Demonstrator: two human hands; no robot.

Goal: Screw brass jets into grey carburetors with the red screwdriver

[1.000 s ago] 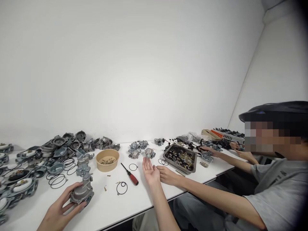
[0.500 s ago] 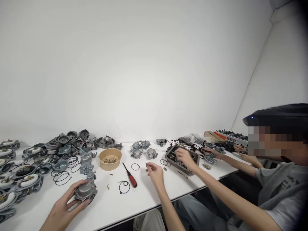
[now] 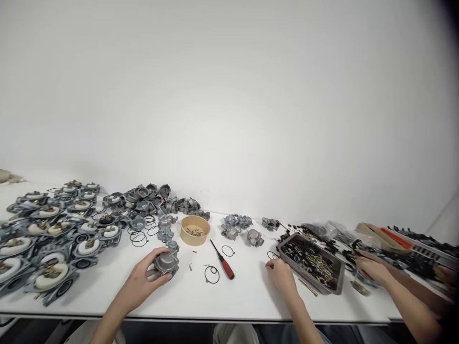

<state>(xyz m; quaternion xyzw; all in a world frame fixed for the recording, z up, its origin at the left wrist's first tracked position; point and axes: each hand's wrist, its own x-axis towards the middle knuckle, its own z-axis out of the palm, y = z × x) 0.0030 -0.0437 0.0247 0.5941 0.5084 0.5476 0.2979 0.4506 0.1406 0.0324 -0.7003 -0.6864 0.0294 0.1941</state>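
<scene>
My left hand (image 3: 143, 277) grips a grey metal carburetor (image 3: 167, 261) upright just above or on the white table; I cannot tell if it touches. My right hand (image 3: 281, 277) is by the left side of a metal tray (image 3: 310, 283), its fingertips pinched together; whatever lies between them is hidden. Right behind those fingertips lie thin black rubber rings (image 3: 272, 254). Between my hands are a red-handled screwdriver (image 3: 226, 268), a black gasket ring (image 3: 212, 281), another ring (image 3: 228, 251) and small brass screws (image 3: 191, 267).
A round tan tub (image 3: 195, 237) holds small screws. Carburetor bodies with white floats (image 3: 50, 277) crowd the left, and bowl-shaped castings (image 3: 143, 193) are heaped behind. Several carburetors (image 3: 255, 237) stand at the back. A co-worker's hand (image 3: 373, 267) is right of the tray.
The view has swung right to left, showing more carburetor bodies. My right hand has moved right towards the tray and closed its fingers. The co-worker's hand has left the tray. The left hand keeps its hold.
</scene>
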